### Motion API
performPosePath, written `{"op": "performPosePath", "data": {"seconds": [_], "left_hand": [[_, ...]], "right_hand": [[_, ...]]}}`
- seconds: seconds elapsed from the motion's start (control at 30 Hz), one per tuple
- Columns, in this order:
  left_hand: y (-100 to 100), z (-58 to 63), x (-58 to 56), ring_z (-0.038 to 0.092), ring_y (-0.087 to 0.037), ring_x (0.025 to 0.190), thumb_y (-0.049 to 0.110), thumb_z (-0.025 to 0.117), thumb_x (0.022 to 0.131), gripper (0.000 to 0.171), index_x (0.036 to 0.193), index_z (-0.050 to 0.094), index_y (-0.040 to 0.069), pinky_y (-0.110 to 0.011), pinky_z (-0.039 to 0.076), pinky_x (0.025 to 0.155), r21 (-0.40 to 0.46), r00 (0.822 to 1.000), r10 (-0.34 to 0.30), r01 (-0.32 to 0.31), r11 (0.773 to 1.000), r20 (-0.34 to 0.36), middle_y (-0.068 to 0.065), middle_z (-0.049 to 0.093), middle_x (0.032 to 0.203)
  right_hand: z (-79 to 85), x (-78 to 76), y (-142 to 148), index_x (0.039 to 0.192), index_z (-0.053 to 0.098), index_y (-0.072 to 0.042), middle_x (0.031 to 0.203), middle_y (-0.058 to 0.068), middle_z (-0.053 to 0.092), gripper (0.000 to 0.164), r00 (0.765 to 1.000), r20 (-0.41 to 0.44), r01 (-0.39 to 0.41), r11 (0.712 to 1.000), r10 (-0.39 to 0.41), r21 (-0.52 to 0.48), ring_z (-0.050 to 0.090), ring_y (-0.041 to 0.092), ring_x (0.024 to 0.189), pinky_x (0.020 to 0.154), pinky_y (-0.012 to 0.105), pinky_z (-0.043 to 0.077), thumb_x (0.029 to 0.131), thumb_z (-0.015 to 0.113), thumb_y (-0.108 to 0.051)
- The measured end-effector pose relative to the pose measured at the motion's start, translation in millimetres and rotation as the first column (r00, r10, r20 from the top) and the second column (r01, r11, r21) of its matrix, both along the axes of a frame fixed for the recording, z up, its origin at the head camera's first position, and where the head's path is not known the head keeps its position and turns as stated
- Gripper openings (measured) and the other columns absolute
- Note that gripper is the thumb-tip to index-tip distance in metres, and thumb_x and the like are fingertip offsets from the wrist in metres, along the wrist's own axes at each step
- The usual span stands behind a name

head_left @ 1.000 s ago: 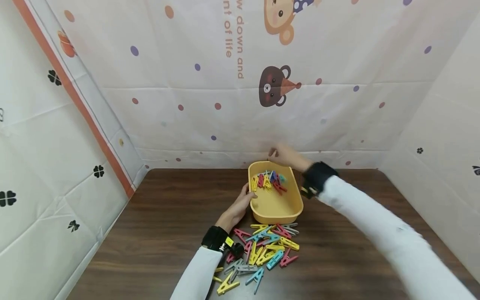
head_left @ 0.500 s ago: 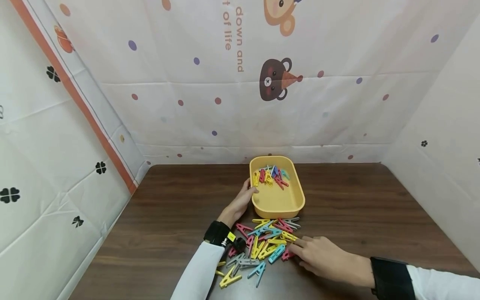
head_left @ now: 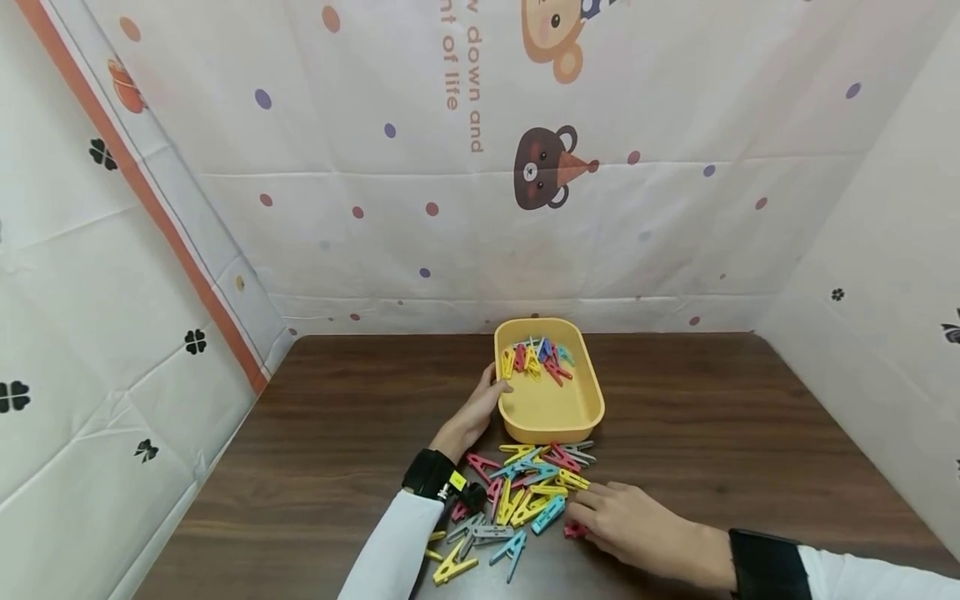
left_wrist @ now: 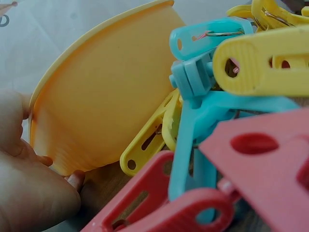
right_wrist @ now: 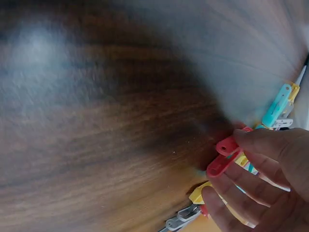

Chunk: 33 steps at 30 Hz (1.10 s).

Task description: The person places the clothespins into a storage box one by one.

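Red clothespin (right_wrist: pixel 231 145), presumably light, stiff; best held mid-body. Right hand (head_left: pixel 628 527) pinches it; left hand (head_left: pixel 475 412) grips yellow bin (head_left: pixel 552 408).

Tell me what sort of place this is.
Likely a makeshift indoor tabletop workspace: a wood-grain table screened on three sides by printed sheets, with a pile of colored clothespins and a yellow tub. What building it's in, I can't tell.

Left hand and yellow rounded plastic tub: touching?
Touching. The head view shows the left hand gripping the yellow rounded plastic tub, thumb over its rim.
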State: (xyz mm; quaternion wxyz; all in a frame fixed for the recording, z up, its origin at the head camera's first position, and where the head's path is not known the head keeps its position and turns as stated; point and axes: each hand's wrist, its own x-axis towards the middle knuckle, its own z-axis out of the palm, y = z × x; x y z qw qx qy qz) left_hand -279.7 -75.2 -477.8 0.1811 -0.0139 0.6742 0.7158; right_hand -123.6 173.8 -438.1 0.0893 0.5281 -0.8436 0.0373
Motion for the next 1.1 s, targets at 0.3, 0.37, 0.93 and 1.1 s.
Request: {"op": "performPosePath", "data": {"seconds": [0.3,0.37,0.93,1.1], "left_hand": [[-9,3.4,-2.2,-0.002,-0.034,0.160,0.021,0.052,0.096,0.082,0.165,0.009,0.018,-0.061,0.003,0.125,-0.009,1.000,0.003,-0.003,1.000,-0.005,-0.015,0.002,0.173],[-10,4.1,-1.6,-0.003,-0.034,0.160,0.021,0.052,0.096,0.081,0.165,0.010,0.018,-0.062,0.002,0.125,-0.009,1.000,0.009,-0.009,1.000,-0.007,-0.015,0.002,0.173],[3,-6.1,4.9,0.001,-0.036,0.160,0.023,0.052,0.097,0.081,0.166,0.009,0.017,-0.062,0.005,0.125,0.012,1.000,-0.004,0.004,1.000,-0.011,-0.016,0.003,0.173],[2,-2.0,3.5,0.003,-0.034,0.160,0.023,0.053,0.096,0.082,0.166,0.010,0.019,-0.061,0.006,0.126,0.004,1.000,0.002,-0.002,1.000,-0.006,-0.013,0.004,0.173]], "right_hand": [[42.3,-32.0,-14,0.094,0.070,-0.019,0.082,-0.008,0.068,0.023,0.964,-0.260,0.008,0.984,-0.055,-0.178,0.062,0.007,0.069,0.058,0.022,0.049,0.077,0.086,-0.015],[59.9,-55.7,-28,0.096,0.071,-0.016,0.083,-0.005,0.070,0.020,0.966,-0.238,0.040,0.969,-0.099,-0.244,0.063,0.009,0.067,0.056,0.023,0.050,0.081,0.084,-0.014],[41.7,-254.7,-92,0.074,0.060,-0.003,0.069,0.005,0.049,0.022,0.625,0.304,0.724,0.679,-0.719,0.119,0.045,0.018,0.061,0.059,0.030,0.038,0.096,0.063,-0.007],[31.2,-258.2,-90,0.090,0.067,0.000,0.083,0.011,0.059,0.011,0.622,0.312,0.719,0.681,-0.718,0.135,0.051,0.020,0.068,0.065,0.033,0.042,0.096,0.063,-0.009]]}}
